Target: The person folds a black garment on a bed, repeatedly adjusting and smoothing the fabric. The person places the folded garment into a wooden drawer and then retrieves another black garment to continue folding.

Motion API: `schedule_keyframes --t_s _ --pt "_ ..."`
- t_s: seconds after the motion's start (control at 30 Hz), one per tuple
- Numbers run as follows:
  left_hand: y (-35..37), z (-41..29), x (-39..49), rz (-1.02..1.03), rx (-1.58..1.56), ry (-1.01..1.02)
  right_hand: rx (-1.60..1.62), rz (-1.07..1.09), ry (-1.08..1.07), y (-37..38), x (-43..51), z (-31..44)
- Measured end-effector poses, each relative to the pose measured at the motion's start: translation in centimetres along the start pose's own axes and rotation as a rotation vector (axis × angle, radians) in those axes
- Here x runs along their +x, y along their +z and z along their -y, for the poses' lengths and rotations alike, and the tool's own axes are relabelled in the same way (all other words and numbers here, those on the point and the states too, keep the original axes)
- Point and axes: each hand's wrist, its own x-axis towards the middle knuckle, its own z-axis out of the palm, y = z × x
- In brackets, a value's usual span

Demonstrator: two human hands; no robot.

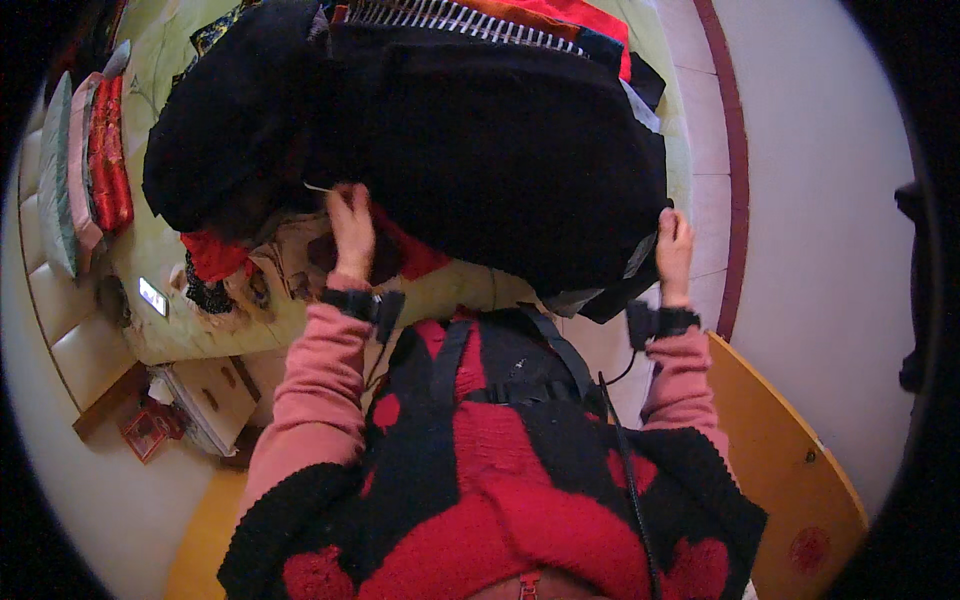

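A large black garment [487,150] lies spread over other clothes on a bed [225,334]. My left hand [352,225] is at its near edge, by a thin pale strip; whether the fingers grip the cloth is hard to tell. My right hand [675,240] pinches the garment's right edge, beside a grey patch on the fabric. Between my hands the near edge hangs over the side of the bed. Under the garment show a red cloth [420,255], a striped cloth [465,22] and an orange-red cloth [592,19].
A phone [153,296] lies on the bed at the left, near crumpled clothes [217,289]. Pillows [56,180] and a folded red satin cloth [111,157] stand by the padded headboard [86,337]. A bedside cabinet [214,394] is at lower left, an orange wooden panel [780,442] at lower right.
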Motion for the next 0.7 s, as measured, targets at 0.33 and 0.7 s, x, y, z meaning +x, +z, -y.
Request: schedule_keyframes --t_s 0.33,0.7 --pt "1.5 -2.8 -4.5 0.54 -0.427 -0.372 0.383 0.145 0.08 2.1 -6.2 4.3" --pt "-7.0 -8.8 -7.2 0.763 -0.714 -0.542 0.963 0.316 0.433 -5.4 -7.3 6.2"
